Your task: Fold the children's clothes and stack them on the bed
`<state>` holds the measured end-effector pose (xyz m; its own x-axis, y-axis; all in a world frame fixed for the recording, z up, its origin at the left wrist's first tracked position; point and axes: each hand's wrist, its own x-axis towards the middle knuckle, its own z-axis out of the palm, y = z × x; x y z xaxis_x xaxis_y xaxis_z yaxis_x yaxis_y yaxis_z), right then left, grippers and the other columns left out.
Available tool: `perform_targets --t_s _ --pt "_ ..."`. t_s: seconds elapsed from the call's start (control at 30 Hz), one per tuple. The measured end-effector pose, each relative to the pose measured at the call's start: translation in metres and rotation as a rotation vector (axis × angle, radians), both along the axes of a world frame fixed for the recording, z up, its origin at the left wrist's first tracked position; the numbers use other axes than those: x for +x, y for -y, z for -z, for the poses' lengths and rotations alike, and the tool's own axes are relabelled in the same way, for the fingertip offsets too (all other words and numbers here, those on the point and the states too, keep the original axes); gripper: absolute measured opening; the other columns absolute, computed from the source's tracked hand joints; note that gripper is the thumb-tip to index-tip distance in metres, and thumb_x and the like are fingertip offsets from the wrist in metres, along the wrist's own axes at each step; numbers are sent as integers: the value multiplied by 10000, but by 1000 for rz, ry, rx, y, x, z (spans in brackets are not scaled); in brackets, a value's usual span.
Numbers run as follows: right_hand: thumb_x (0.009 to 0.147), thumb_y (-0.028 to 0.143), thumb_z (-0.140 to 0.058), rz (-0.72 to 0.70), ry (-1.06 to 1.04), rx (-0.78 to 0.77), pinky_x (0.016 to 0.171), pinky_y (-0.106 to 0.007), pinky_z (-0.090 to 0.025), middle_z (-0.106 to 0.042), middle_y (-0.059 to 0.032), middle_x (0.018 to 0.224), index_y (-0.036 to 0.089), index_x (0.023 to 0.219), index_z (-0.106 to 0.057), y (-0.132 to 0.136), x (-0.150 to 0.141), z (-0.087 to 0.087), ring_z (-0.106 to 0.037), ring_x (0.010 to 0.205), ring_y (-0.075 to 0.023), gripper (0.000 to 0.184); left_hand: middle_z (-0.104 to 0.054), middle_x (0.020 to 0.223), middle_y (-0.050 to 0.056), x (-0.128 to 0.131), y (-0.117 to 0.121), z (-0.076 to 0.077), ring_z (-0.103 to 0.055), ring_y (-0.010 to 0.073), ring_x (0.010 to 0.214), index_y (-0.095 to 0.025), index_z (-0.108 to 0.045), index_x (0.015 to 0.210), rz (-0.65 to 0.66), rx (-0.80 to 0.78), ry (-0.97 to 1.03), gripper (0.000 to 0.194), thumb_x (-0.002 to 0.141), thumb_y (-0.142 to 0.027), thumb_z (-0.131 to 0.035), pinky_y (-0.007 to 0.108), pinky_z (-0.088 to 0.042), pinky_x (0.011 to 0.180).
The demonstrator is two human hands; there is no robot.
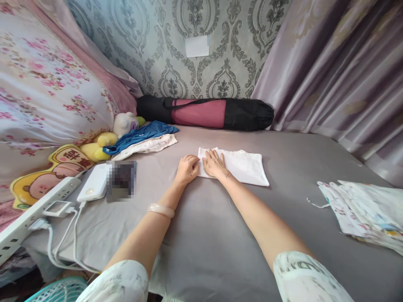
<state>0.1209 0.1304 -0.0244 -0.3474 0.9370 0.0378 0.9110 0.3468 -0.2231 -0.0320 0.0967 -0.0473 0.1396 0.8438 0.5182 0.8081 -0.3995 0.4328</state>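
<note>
A folded white cloth (pixel 244 167) lies flat on the grey bed sheet (pixel 220 235). My right hand (pixel 214 163) rests palm down on the cloth's left end, fingers stretched out and flat. My left hand (pixel 188 168) sits just left of it at the cloth's left edge, fingers curled under, touching the cloth's border; whether it pinches any fabric is hidden. A pale bangle (pixel 161 209) circles my left wrist.
A black-and-pink rolled mat bag (pixel 206 112) lies against the wall. Blue and printed clothes (pixel 141 136), plush toys (pixel 103 142), a white power bank (pixel 94 183), a phone and a power strip (pixel 34 209) sit left. Printed folded garments (pixel 365 214) lie right. Curtains hang at right.
</note>
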Motion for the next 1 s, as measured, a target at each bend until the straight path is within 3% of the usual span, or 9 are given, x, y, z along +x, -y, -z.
perform_targets --t_s 0.3,0.5,0.7,1.0 --pt "990 363 -217 11 16 -11 1157 -557 -111 -258 -124 1587 109 1496 -329 -3 -3 1 -187 1453 -299 577 -711 890 58 -2 -4 1 -617 219 896 -194 -692 886 -92 -4 95 302 734 -90 -452 370 -483 894" --pt "989 314 -208 -20 -28 29 1172 -531 -78 -248 -152 1586 60 1489 -320 10 -21 -9 -162 1468 -273 572 -707 923 60 -2 0 -1 -606 226 926 -203 -687 910 -185 -11 217 307 761 -102 -437 383 -482 905" --pt "990 319 -212 -81 -29 11 1179 -487 -57 -219 -153 1595 72 1492 -320 30 -40 -1 -150 1475 -254 569 -701 980 55 -2 4 -6 -599 224 1000 -204 -673 938 -250 21 343 301 784 -122 -427 391 -453 969" --pt "993 354 -190 -110 -54 -57 1179 -501 -82 -206 -149 1599 74 1489 -329 23 -37 -3 -156 1475 -259 587 -700 1028 59 -3 3 -6 -592 234 1035 -202 -662 972 -229 -8 335 297 808 -143 -421 399 -443 980"
